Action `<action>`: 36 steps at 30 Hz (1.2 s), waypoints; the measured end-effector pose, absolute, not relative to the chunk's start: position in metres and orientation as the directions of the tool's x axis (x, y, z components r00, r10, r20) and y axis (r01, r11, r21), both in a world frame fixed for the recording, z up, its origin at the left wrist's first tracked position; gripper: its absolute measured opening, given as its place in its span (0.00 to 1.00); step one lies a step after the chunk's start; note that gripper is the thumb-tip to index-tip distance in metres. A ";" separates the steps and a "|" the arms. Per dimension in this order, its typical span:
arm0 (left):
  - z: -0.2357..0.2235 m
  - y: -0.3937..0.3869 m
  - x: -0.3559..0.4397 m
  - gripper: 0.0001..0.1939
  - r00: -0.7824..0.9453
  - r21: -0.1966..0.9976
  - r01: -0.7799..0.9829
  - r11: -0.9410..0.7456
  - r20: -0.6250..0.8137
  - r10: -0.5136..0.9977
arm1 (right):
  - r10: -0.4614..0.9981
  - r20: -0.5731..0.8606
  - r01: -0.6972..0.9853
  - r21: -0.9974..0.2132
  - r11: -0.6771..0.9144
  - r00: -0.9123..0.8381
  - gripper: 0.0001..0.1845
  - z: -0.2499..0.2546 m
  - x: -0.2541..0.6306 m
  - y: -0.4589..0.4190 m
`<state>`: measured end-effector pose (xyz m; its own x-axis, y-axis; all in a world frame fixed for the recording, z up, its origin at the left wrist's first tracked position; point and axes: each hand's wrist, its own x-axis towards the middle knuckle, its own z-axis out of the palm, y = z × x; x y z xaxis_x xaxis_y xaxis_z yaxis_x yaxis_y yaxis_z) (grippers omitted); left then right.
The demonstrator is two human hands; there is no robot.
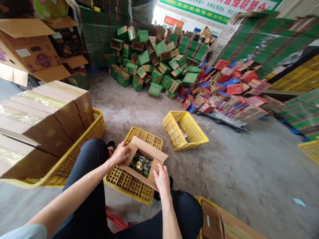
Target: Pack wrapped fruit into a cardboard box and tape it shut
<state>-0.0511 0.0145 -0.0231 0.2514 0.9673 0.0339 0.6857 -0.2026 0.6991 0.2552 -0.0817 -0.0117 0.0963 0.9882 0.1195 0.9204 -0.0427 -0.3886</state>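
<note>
Between my knees a small open cardboard box rests on an upturned yellow plastic crate. Inside it lie several green and yellowish round fruits in shiny clear wrapping. The end flaps are folded partly inward, while the long far flap stands up and outward. My left hand has its fingers curled on the left end flap. My right hand grips the right end flap, thumb towards the opening. The undersides of both hands' fingers are partly hidden.
Taped cartons fill a long yellow crate at my left. Ahead stands a yellow basket. Another crate with cardboard is at lower right. Green boxes and red-blue boxes lie heaped behind.
</note>
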 end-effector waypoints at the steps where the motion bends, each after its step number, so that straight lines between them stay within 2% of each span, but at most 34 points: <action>1: -0.022 0.015 -0.051 0.19 0.260 0.701 0.685 -0.201 0.022 0.965 | 0.989 0.111 0.918 -0.393 -0.043 0.094 0.22 -0.012 0.256 -0.082; 7: -0.019 0.015 -0.050 0.18 0.286 0.697 0.691 -0.194 -0.017 0.958 | 0.994 0.057 0.918 -0.392 -0.066 0.096 0.20 -0.005 0.255 -0.083; 17: -0.005 0.010 -0.054 0.15 0.376 0.659 0.701 -0.273 -0.017 0.926 | 0.995 -0.004 0.948 -0.303 -0.095 0.099 0.21 0.009 0.246 -0.084; 21: -0.004 0.007 -0.060 0.20 0.436 0.685 0.662 -0.304 -0.022 0.900 | 0.999 -0.001 0.921 -0.389 -0.033 0.035 0.22 0.016 0.253 -0.085; 26: -0.005 0.006 -0.066 0.27 0.423 0.772 0.592 -0.231 -0.053 0.905 | 1.000 -0.024 0.838 -0.545 0.000 -0.015 0.22 0.020 0.273 -0.092; 32: -0.007 0.007 -0.071 0.26 0.447 0.796 0.561 -0.228 -0.059 0.893 | 0.987 -0.141 0.775 -0.632 -0.032 -0.074 0.23 0.025 0.284 -0.099; 36: -0.006 0.007 -0.071 0.24 0.453 0.788 0.568 -0.238 -0.057 0.890 | 0.982 -0.170 0.767 -0.639 -0.050 -0.077 0.23 0.029 0.279 -0.098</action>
<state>-0.0708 0.0069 -0.0062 0.4526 0.8899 -0.0569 0.5680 -0.2385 0.7877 0.2793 -0.0982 0.0294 -0.0774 0.9824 -0.1701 0.7672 -0.0503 -0.6394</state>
